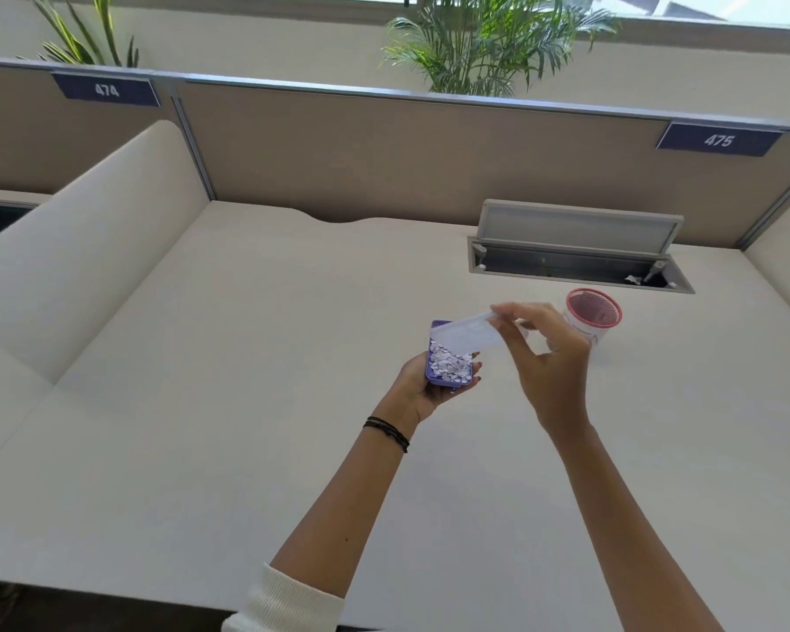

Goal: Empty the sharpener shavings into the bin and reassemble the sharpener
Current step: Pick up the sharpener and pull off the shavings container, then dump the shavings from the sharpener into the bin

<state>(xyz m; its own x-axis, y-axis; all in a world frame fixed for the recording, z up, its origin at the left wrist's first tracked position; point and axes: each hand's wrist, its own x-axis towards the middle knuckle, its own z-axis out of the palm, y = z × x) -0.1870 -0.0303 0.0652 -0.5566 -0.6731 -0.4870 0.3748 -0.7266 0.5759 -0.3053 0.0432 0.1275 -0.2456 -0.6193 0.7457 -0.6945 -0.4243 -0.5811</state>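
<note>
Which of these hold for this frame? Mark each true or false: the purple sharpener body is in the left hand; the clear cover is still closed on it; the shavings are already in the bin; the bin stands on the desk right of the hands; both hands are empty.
1. The left hand holds the purple sharpener body. True.
2. The clear cover is closed on the body. False: the right hand lifts it off, leaving the body open.
3. The shavings are in the bin. False: they fill the body.
4. The bin stands on the desk, right of the hands. True.
5. Both hands are empty. False: each holds a sharpener part.
</note>
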